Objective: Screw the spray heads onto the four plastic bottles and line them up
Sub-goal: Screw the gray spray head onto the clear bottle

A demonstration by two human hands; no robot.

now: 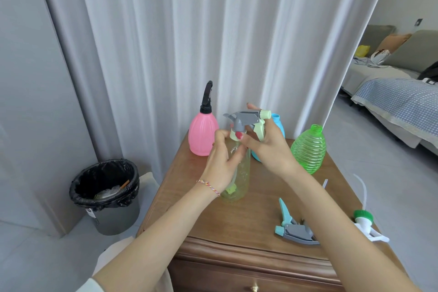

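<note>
Both hands work the yellow bottle [238, 173]: left hand [220, 163] clenched round its neck, right hand [267, 147] grasping the grey spray head [248, 121]. Tilted, its collar could cross-thread, and twisting might topple the pink bottle [202, 135] just beside

On the brown wooden tabletop [256, 218], the clear yellowish plastic bottle [239, 173] stands central. Behind-left of it stands the pink ribbed bottle [201, 135]; behind-right, the green ridged bottle [308, 149]; before-right lies the teal-and-grey spray head [294, 230].

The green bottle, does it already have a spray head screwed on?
No, the green bottle stands at the back right of the wooden cabinet with its neck open, and a green-collared spray head lies loose near the front.
</note>
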